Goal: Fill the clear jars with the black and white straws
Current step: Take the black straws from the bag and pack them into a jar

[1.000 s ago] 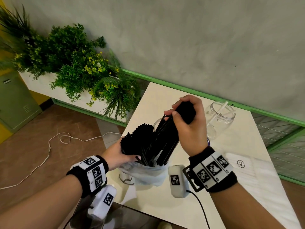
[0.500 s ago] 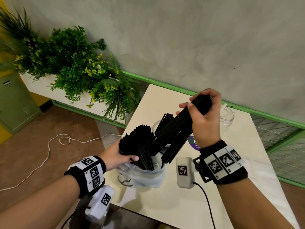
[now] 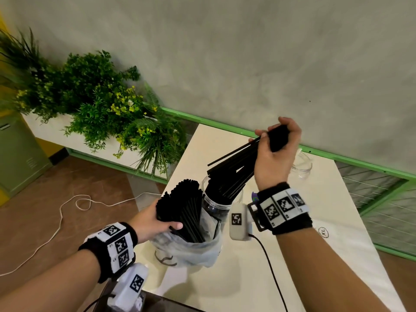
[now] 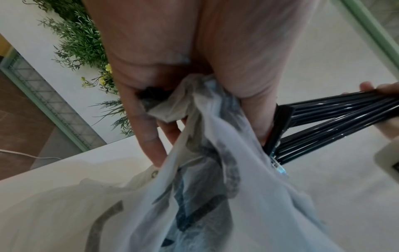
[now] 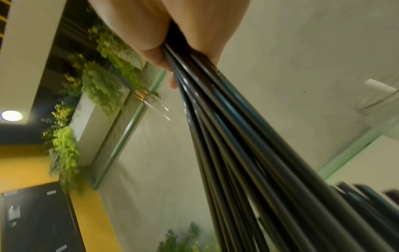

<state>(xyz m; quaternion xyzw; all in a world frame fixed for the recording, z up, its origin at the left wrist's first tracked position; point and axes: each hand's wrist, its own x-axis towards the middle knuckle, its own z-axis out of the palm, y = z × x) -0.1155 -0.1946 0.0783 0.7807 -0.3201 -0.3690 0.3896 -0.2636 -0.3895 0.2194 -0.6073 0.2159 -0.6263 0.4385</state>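
Observation:
My right hand (image 3: 278, 152) grips a bundle of black straws (image 3: 234, 170) by its top end, raised and tilted; the lower ends hang over the mouth of a clear jar (image 3: 216, 208) on the table. In the right wrist view the black straws (image 5: 248, 145) fan out from my fist. My left hand (image 3: 155, 219) holds a second bundle of black straws (image 3: 184, 206) standing in a thin white plastic bag (image 3: 193, 251); the left wrist view shows my fingers (image 4: 149, 136) curled round the plastic bag (image 4: 215, 170). A second clear jar (image 3: 301, 164), partly hidden by my right hand, stands at the back.
The cream table (image 3: 304, 255) stands against a grey wall with a green rail (image 3: 351, 158). A planter of green plants (image 3: 101, 109) lies to the left. A white cable (image 3: 67, 210) trails on the brown floor. A dark surface (image 3: 162, 305) borders the table's near edge.
My right hand has drawn its bundle of black straws up and to the right, out of the bag, so the ends now hang over the near jar. My left hand stayed on the bag.

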